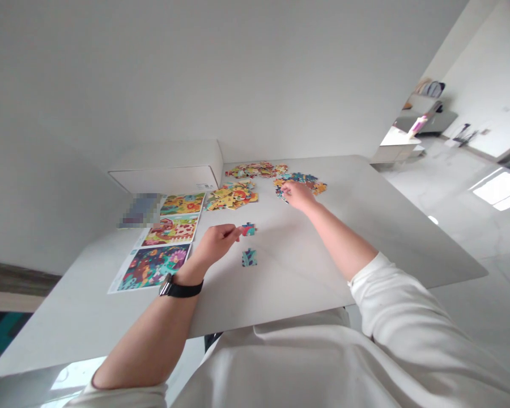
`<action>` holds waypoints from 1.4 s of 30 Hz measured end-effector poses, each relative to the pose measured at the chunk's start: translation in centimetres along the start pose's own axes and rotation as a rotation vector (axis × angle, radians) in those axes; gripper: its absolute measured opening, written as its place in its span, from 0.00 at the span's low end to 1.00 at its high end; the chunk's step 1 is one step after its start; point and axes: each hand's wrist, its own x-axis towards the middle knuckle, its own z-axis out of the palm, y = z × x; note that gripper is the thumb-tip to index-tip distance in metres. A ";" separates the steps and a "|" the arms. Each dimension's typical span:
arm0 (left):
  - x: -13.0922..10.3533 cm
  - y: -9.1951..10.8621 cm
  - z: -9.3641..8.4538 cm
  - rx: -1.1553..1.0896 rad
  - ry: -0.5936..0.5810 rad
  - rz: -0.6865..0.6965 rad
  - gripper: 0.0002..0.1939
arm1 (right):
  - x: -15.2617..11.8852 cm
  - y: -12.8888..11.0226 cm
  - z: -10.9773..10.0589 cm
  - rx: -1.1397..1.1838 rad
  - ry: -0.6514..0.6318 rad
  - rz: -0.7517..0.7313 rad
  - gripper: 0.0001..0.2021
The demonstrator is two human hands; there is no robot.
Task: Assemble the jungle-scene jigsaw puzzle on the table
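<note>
My left hand (pixel 221 241), with a black watch on its wrist, is closed, its fingertips at the left edge of a red and teal puzzle piece (pixel 249 229). Just below that lies a teal puzzle piece (pixel 249 258), flat on the table and apart from the first. Farther off, my right hand (pixel 297 195) has its fingers pinched together over the left part of a pile of blue and orange puzzle pieces (pixel 308 180). Whatever those fingertips hold is too small to make out, and the hand covers some of the pile.
Yellow puzzle pieces (pixel 232 197) and a red-yellow pile (pixel 257 169) lie toward the wall. A long white box (pixel 170 167) stands at the back left. Before it are a sheet with three colourful pictures (pixel 178 229) and a pixelated flat object (pixel 140 211) on the white table (pixel 365 221).
</note>
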 end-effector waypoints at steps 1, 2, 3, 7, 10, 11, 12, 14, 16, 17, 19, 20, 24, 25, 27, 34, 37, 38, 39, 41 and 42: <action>0.0 0.1 0.0 -0.006 0.028 0.000 0.28 | 0.7 0.8 -0.4 -0.028 -0.004 0.040 0.14; 0.0 0.1 0.0 -0.006 0.048 0.001 0.28 | 1.4 1.5 -0.7 -0.050 -0.024 0.047 0.15; 0.0 0.1 -0.1 -0.005 0.064 0.002 0.28 | 2.0 1.9 -0.8 -0.076 -0.053 0.045 0.16; 0.0 0.0 -0.2 -0.003 0.093 0.002 0.27 | 3.7 2.3 -0.6 -0.197 -0.158 -0.031 0.18; -0.1 0.0 -0.3 -0.008 0.099 -0.008 0.27 | 4.6 1.8 -0.2 -0.261 -0.218 -0.055 0.21; -0.1 0.0 -0.3 -0.010 0.097 -0.009 0.26 | 4.9 1.6 0.0 -0.268 -0.235 -0.050 0.22; -0.1 0.0 -0.3 -0.011 0.095 -0.008 0.26 | 5.2 1.5 0.1 -0.267 -0.248 -0.043 0.23; -0.1 0.0 -0.3 -0.011 0.092 -0.003 0.26 | 5.8 1.4 0.3 -0.249 -0.264 -0.037 0.25; -0.1 -0.1 -0.3 -0.009 0.092 0.004 0.26 | 6.3 1.5 0.5 -0.237 -0.273 -0.033 0.28; -0.1 -0.1 -0.2 -0.007 0.095 0.010 0.26 | 6.5 1.5 0.6 -0.239 -0.277 -0.030 0.29; -0.1 -0.2 -0.2 -0.004 0.101 0.025 0.25 | 6.7 1.5 0.6 -0.260 -0.287 -0.024 0.29; -0.1 -0.2 -0.2 -0.003 0.105 0.033 0.25 | 6.7 1.5 0.6 -0.271 -0.291 -0.026 0.29; -0.1 -0.1 -0.2 -0.008 0.113 0.061 0.24 | 5.8 1.0 0.0 -0.302 -0.247 -0.045 0.31; -0.2 0.0 -0.2 -0.008 0.115 0.064 0.24 | 5.4 0.9 -0.3 -0.307 -0.227 -0.038 0.30; -0.2 0.1 -0.3 -0.009 0.112 0.064 0.23 | 4.4 0.5 -0.9 -0.300 -0.191 -0.007 0.22; 0.0 -0.1 -0.6 -0.138 0.126 0.039 0.23 | -0.1 -0.9 -3.1 0.386 -0.107 0.094 0.06; 0.1 -0.2 -0.2 -0.285 0.120 0.026 0.23 | -3.2 -2.1 -2.8 0.838 -0.185 0.089 0.10; 0.2 -0.2 0.0 -0.329 0.116 0.026 0.23 | -4.4 -2.5 -2.4 0.933 -0.213 0.095 0.11; 0.2 -0.2 0.2 -0.367 0.109 0.025 0.23 | -5.4 -3.0 -1.9 1.013 -0.242 0.105 0.13; 0.3 -0.1 0.7 -0.423 0.099 0.020 0.24 | -7.3 -3.8 -0.6 1.139 -0.300 0.146 0.15; 0.3 0.0 0.9 -0.441 0.098 0.019 0.24 | -8.0 -4.2 0.1 1.177 -0.333 0.172 0.15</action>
